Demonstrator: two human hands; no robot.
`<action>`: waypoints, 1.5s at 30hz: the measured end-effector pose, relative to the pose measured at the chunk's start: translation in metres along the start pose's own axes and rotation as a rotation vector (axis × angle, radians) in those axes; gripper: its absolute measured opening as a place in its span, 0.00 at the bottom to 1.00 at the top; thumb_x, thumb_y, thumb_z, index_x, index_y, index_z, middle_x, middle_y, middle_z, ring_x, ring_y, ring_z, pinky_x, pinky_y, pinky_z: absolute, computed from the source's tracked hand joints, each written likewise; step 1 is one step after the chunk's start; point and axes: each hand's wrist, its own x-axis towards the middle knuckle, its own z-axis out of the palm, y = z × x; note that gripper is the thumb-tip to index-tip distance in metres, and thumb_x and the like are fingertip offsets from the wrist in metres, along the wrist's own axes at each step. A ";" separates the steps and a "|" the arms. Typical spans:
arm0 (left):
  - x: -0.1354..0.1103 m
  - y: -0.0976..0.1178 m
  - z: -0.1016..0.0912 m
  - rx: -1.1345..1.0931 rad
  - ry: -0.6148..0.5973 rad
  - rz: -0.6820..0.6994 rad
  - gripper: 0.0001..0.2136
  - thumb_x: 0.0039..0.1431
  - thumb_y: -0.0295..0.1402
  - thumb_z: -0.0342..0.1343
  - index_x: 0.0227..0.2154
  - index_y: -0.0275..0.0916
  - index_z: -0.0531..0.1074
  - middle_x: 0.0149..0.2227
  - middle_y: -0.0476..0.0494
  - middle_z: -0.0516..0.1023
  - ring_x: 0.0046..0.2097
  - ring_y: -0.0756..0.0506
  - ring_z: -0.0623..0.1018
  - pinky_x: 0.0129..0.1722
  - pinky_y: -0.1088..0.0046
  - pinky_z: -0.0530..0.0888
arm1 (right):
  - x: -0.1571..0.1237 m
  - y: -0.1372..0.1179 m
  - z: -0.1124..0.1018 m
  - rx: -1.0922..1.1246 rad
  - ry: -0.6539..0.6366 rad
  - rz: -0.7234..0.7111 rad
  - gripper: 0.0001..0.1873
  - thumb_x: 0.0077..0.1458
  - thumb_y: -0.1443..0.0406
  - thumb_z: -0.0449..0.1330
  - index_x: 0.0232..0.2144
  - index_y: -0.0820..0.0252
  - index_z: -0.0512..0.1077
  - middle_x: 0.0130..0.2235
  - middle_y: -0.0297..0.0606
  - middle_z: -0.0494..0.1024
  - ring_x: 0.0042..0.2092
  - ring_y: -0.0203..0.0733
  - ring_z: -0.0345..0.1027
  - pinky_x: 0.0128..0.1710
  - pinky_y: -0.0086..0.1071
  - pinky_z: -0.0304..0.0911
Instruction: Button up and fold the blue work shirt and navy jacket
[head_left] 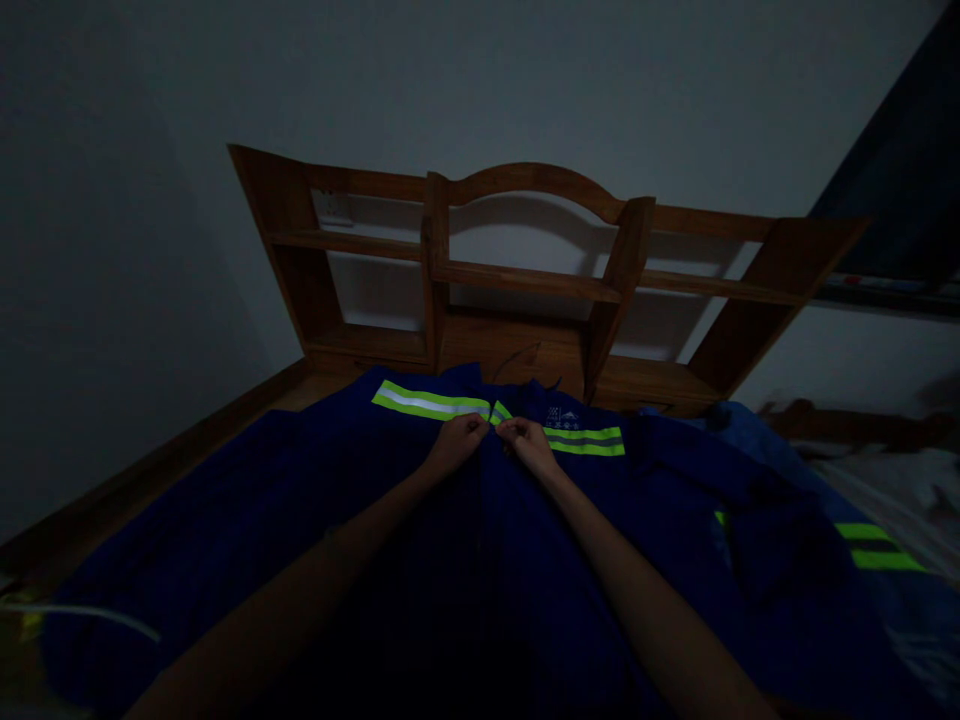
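A dark blue work jacket [300, 520] with neon-yellow and silver reflective stripes [431, 402] lies spread flat in front of me. Both my arms reach forward over it. My left hand [457, 443] and my right hand [527, 443] are closed in pinches side by side at the jacket's front opening, just below the chest stripe. Each grips an edge of the cloth there. What lies between the fingertips is too dark to make out.
A wooden headboard with open shelves [525, 280] stands against the white wall behind the jacket. A wooden rail [150, 470] runs along the left. More blue cloth with a yellow stripe [874, 545] lies at right, and a white cable [82, 610] at lower left.
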 end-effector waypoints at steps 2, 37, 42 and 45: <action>0.001 -0.002 0.001 -0.020 0.004 0.019 0.12 0.55 0.39 0.49 0.27 0.37 0.73 0.28 0.48 0.76 0.32 0.48 0.74 0.31 0.76 0.66 | 0.000 0.000 0.000 -0.005 -0.003 -0.002 0.12 0.47 0.57 0.58 0.29 0.61 0.72 0.20 0.31 0.71 0.21 0.35 0.64 0.22 0.26 0.58; 0.007 -0.015 0.003 -0.039 -0.009 -0.041 0.10 0.53 0.36 0.50 0.28 0.37 0.73 0.30 0.45 0.78 0.34 0.46 0.76 0.34 0.74 0.68 | -0.008 -0.015 -0.001 -0.093 0.036 0.049 0.08 0.47 0.63 0.56 0.27 0.62 0.73 0.20 0.32 0.72 0.22 0.36 0.66 0.23 0.26 0.59; 0.011 -0.023 0.005 -0.099 -0.032 -0.077 0.09 0.51 0.34 0.50 0.27 0.36 0.74 0.29 0.45 0.78 0.33 0.46 0.76 0.33 0.74 0.69 | -0.010 -0.015 0.000 -0.102 0.036 0.030 0.08 0.47 0.64 0.56 0.27 0.61 0.73 0.21 0.32 0.72 0.23 0.36 0.67 0.23 0.26 0.59; 0.011 -0.023 0.005 -0.115 -0.038 -0.089 0.10 0.51 0.35 0.50 0.27 0.36 0.74 0.29 0.45 0.78 0.32 0.46 0.76 0.32 0.74 0.69 | -0.010 -0.016 -0.001 -0.106 0.035 0.023 0.07 0.47 0.64 0.56 0.27 0.61 0.72 0.21 0.32 0.72 0.23 0.36 0.67 0.23 0.26 0.59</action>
